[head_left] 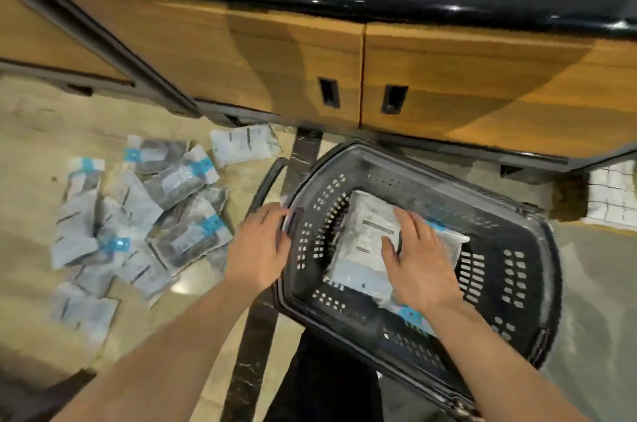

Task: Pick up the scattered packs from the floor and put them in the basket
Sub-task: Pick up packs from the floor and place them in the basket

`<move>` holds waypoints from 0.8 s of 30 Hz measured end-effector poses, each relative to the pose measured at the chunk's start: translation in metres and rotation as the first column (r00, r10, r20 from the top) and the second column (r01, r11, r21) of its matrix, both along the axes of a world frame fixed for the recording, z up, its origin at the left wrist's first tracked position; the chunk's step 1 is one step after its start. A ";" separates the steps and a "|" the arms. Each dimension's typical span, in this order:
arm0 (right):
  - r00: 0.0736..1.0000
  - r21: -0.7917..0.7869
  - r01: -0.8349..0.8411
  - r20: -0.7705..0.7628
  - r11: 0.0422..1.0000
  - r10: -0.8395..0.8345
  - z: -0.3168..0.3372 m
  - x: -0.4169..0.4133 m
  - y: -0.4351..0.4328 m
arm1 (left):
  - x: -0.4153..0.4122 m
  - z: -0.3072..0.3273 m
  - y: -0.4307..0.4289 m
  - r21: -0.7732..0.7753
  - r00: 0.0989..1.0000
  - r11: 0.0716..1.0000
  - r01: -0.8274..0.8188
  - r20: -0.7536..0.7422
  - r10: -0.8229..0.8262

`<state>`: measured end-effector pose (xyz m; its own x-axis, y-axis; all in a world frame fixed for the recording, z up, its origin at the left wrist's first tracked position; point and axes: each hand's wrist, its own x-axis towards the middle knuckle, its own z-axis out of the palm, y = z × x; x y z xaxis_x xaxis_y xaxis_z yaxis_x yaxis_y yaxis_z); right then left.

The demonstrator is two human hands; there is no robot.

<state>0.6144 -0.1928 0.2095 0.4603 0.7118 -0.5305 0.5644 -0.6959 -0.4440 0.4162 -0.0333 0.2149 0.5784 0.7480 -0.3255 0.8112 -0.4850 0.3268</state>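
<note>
While both hands work at the basket (pixel 537 249), packs (pixel 138 221) litter the floor (pixel 31 131) left.
Right hand (pixel 418 263) lies open on a pack (pixel 365 242) inside; left hand (pixel 260 247) open at the rim, wooden cabinets (pixel 448 76) beyond.

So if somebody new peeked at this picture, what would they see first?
Probably the big dark basket on the floor at the right, with the right hand lying flat on a pale pack inside it. Next, the messy heap of packs spread over the floor at the left, many with bright blue tape. The left hand rests at the basket's near rim, and wooden cabinet doors stand behind everything.
</note>
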 end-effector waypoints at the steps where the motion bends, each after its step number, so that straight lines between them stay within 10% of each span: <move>1: 0.999 0.009 -0.031 0.016 0.999 0.031 0.008 -0.005 0.007 | -0.013 0.007 0.003 0.016 0.998 0.998 -0.064 0.011 0.064; 12: 0.931 0.092 -0.359 0.107 0.929 0.350 0.036 -0.103 0.083 | -0.191 -0.029 0.019 -0.078 0.762 0.768 -0.636 -0.222 0.609; 24: 0.906 0.038 -0.421 0.071 0.906 0.417 -0.044 -0.286 0.256 | -0.322 -0.119 0.057 -0.407 0.517 0.354 -0.842 -0.420 0.746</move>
